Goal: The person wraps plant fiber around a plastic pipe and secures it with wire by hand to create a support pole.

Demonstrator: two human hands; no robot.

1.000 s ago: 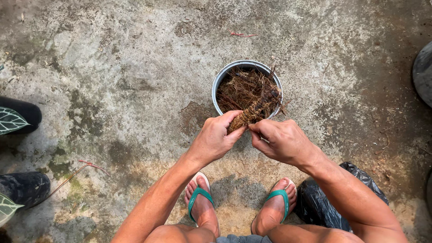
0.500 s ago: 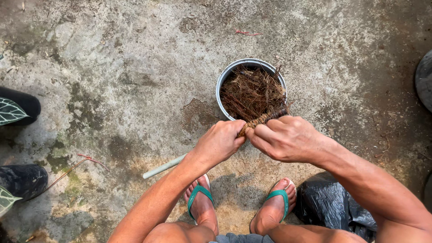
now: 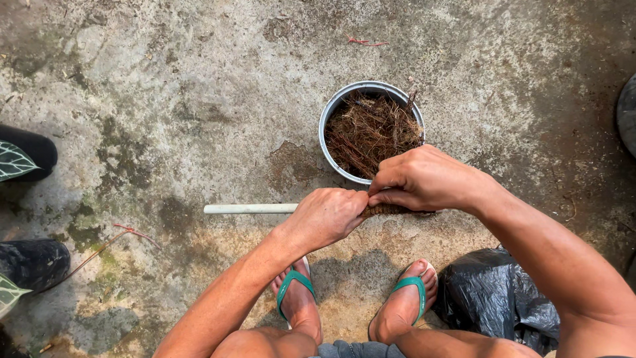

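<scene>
My left hand (image 3: 326, 217) is closed around a white pipe (image 3: 250, 209) that lies level and sticks out to the left. My right hand (image 3: 424, 179) pinches brown fibre wrap (image 3: 387, 210) on the pipe's right end, just beside the left fist. Both hands hover above the concrete floor, in front of a round metal bowl (image 3: 328, 117) full of brown fibrous roots (image 3: 371, 132). The right hand covers the bowl's near rim.
My feet in green flip-flops (image 3: 291, 285) (image 3: 411, 286) stand below the hands. A black plastic bag (image 3: 493, 298) lies at the lower right. Black pots with patterned leaves (image 3: 20, 156) (image 3: 30, 265) sit at the left edge. A dark round object (image 3: 626, 113) is at the right edge.
The hands drew down and away from the bowl. The pipe swung to level and its white length came into sight on the left.
</scene>
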